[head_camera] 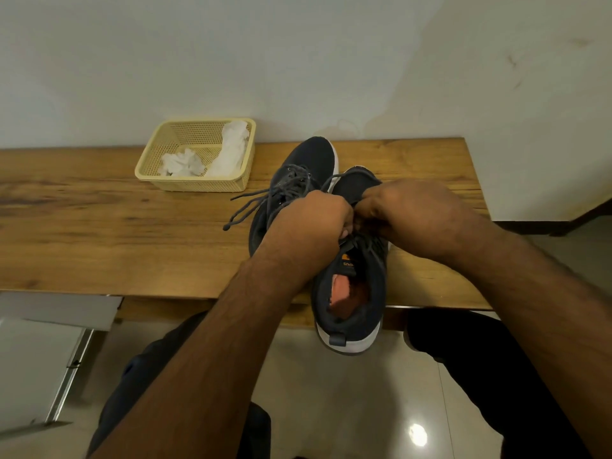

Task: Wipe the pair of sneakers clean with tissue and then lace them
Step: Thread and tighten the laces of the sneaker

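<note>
The near dark navy fabric sneaker with a white sole (351, 293) lies on the near edge of the wooden plank worktop (99, 233), its heel overhanging; both hands meet over its tongue, the left hand (314, 220) and right hand (407, 213) with fingers pinched on its grey lace. Lacing appears to be the step in hand, wiping seemingly done. Next likely comes threading the lace through the following eyelet. The second matching sneaker (298, 180) sits just beyond to the left, laces trailing loose. Far left stands a pale yellow plastic mesh basket (198, 185) holding crumpled white tissue (205, 157), against a plain white wall; glossy tiled floor lies below.
</note>
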